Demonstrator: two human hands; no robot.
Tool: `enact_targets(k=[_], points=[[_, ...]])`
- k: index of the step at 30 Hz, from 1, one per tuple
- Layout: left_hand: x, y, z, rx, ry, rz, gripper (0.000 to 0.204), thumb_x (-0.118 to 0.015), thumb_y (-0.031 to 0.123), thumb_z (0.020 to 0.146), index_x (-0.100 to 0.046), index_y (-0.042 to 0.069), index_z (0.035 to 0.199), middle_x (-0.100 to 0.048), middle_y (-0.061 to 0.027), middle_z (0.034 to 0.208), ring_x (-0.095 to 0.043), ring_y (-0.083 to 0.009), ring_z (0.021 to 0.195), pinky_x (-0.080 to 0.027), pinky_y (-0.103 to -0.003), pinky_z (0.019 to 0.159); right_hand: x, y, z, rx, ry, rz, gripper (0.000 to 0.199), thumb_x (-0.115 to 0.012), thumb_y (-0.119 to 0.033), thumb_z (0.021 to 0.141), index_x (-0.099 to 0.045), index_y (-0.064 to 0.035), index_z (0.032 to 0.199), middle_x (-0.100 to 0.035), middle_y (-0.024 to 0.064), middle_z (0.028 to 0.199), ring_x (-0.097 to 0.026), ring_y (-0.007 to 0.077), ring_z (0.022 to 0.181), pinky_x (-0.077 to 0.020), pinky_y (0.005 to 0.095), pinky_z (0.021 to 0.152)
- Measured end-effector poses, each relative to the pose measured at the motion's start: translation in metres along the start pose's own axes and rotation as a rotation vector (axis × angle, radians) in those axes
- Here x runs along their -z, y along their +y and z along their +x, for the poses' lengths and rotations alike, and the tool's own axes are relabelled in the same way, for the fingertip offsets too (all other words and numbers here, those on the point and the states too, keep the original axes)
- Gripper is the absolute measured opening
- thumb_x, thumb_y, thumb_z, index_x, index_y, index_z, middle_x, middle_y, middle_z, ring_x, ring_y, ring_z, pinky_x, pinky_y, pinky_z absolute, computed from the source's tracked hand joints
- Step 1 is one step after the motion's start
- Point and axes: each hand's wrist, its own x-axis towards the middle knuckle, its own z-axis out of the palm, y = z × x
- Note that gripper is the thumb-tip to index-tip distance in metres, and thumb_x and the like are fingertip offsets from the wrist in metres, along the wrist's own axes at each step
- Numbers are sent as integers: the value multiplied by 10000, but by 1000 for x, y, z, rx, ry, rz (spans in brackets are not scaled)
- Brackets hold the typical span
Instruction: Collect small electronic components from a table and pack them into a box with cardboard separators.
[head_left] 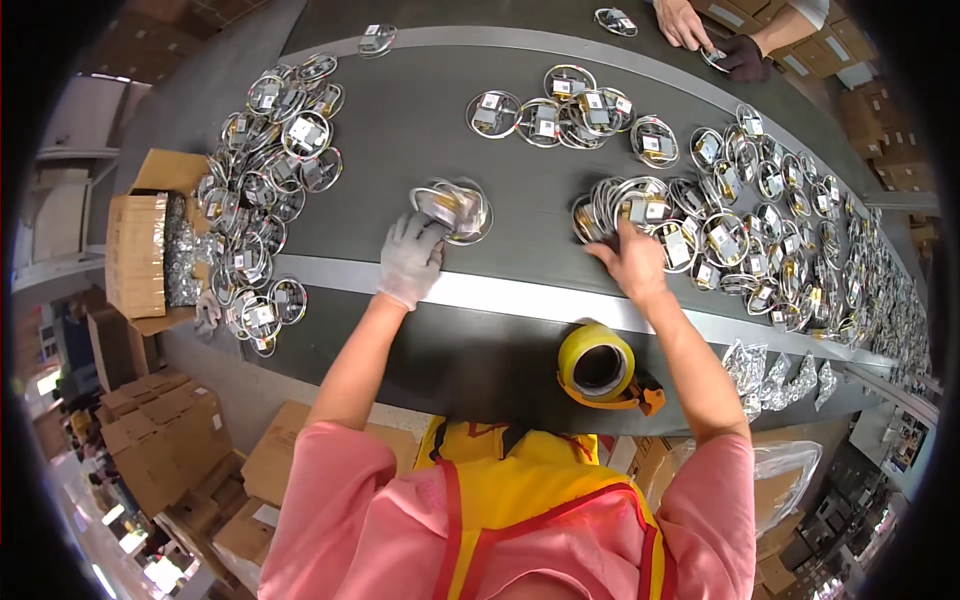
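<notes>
My left hand (410, 255), in a pale glove with grey fingertips, is closed on a few coiled-wire parts (468, 212) above the dark belt. Motion blurs these parts, so I cannot tell how many there are. Each has a small metal body inside a ring of silvery wire. My bare right hand (637, 262) grips the near edge of a bunch of similar coiled parts (603, 205), thumb and fingers around it. That bunch touches the large pile (770, 230) spreading along the right side. Another group of coils (575, 110) lies farther back on the belt (400, 120).
An open cardboard box (137, 255) with clear plastic packaging stands at the left, beside a heap of coils (262, 190). Yellow tape (568, 372) rests on the near ledge by an orange-handled tool (652, 401). Across the belt, another person's hands (690, 28) handle a coil.
</notes>
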Motion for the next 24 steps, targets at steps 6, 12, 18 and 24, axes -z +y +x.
enact_targets(k=[6,12,18,24], points=[[-14,-11,25,-104,-143,262,224,-639,118,616,-608,90,836,-535,-96,1055,-529,-280,828,-468,-400,663,-11,7,3,298,35,-166,360,-682,-265,725,-519,4,900,-561,198,641,-578,343,703,-458,425,639],[1,32,93,1090,18,-1035,122,-608,166,808,-570,72,877,-537,11,646,-509,-58,522,-384,-189,413,39,-23,50,-448,270,1303,175,-554,-182,857,-508,-17,817,-539,56,617,-504,124,399,-389,242,351],[-85,26,128,44,348,153,117,-630,130,714,-575,74,801,-585,-68,739,-587,-204,625,-484,-348,550,40,0,154,-11,605,495,282,-616,-220,790,-500,15,894,-590,148,728,-549,212,659,-437,329,642],[-79,13,129,-280,-61,381,95,-594,176,700,-616,130,781,-569,-44,754,-601,-190,660,-501,-342,538,31,-19,95,-130,229,153,289,-623,-225,794,-492,18,881,-603,158,664,-612,267,561,-455,344,514]])
